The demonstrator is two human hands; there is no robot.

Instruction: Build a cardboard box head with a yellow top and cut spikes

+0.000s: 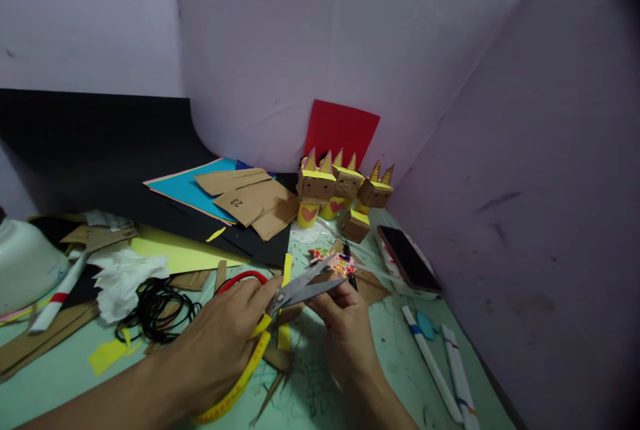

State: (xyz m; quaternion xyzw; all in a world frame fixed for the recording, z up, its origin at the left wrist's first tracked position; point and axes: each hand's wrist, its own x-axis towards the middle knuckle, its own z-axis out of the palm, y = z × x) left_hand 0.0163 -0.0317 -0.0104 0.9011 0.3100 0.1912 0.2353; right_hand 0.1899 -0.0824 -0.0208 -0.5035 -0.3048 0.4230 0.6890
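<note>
- Head view shows the left hand [220, 343] gripping a pair of scissors [280, 303] by red and yellow loop handles, fingers curled shut through and around them, near the middle of the desk [55, 377].
- Scissor blades are parted in a narrow V, tips pointing right and slightly toward the far edge, over a small patterned paper scrap [336, 262].
- Right hand [345, 327] sits just right of the blades, its fingers pinched closed on something small under the blades; most likely the patterned scrap or a bit of brown card, but I cannot tell which.
- A yellow paper strip [285, 303] lies on the desk beneath the scissors, running from the near side toward the far edge.
- To cut well here, my judgement is that the pinching fingers should stay clear of the blade line, the piece held taut and fed deep into the V, not nipped at the tips.
- Turning the paper, not the scissors, would likely give a cleaner edge on so small a piece.
- Toward the far edge stand cardboard figures [345, 190] with yellow spikes, a red sheet [340, 130] behind them.
- A phone [407, 258] lies near the right edge, pens [433, 367] nearer the front right corner, and a coil of black cord [157, 310] left of the left hand.
</note>
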